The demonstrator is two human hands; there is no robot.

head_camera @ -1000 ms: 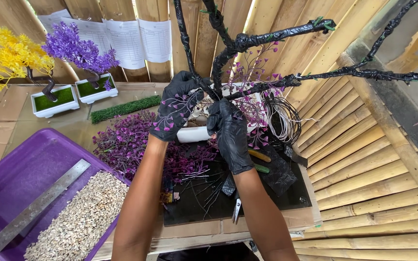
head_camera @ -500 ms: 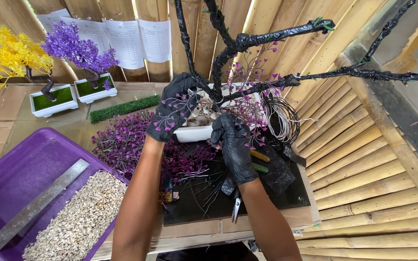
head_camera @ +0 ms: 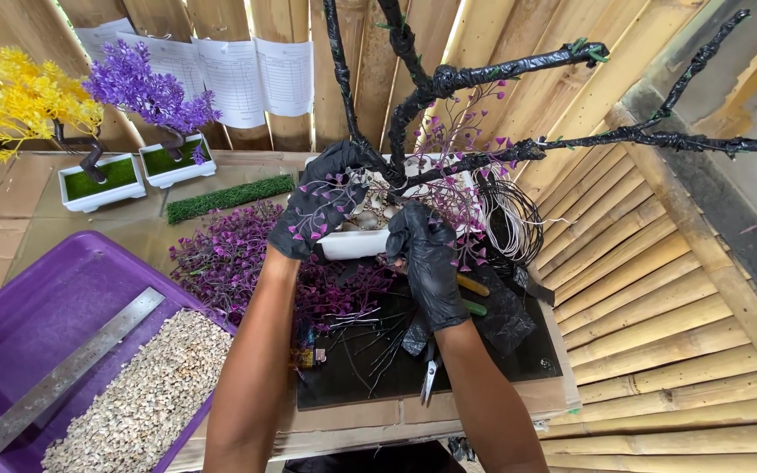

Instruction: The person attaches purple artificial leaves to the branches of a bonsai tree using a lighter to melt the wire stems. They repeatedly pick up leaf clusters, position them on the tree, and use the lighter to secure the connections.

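Note:
A black wrapped artificial tree [head_camera: 449, 83] rises from a white rectangular pot [head_camera: 357, 243] filled with pale stones. My left hand [head_camera: 317, 210], in a black glove, holds a sprig of small purple leaves against the trunk base at the pot's left end. My right hand [head_camera: 427, 258], also gloved, grips the pot's front edge at the trunk base. More purple sprigs hang on the lower branch [head_camera: 470, 162]. A pile of purple leaf sprigs [head_camera: 229, 258] lies just left of the pot.
A purple tray [head_camera: 37, 315] with gravel [head_camera: 146, 394] and a metal ruler [head_camera: 63, 381] sits at front left. Two finished small trees, yellow [head_camera: 24, 101] and purple [head_camera: 146, 83], stand at back left. A wire coil [head_camera: 514, 219], pliers [head_camera: 429, 377] and a grass strip [head_camera: 229, 198] lie nearby.
The white pot has tilted up so its stones show. My right hand has dropped from the trunk to the pot's front edge, while my left hand stays at the trunk base.

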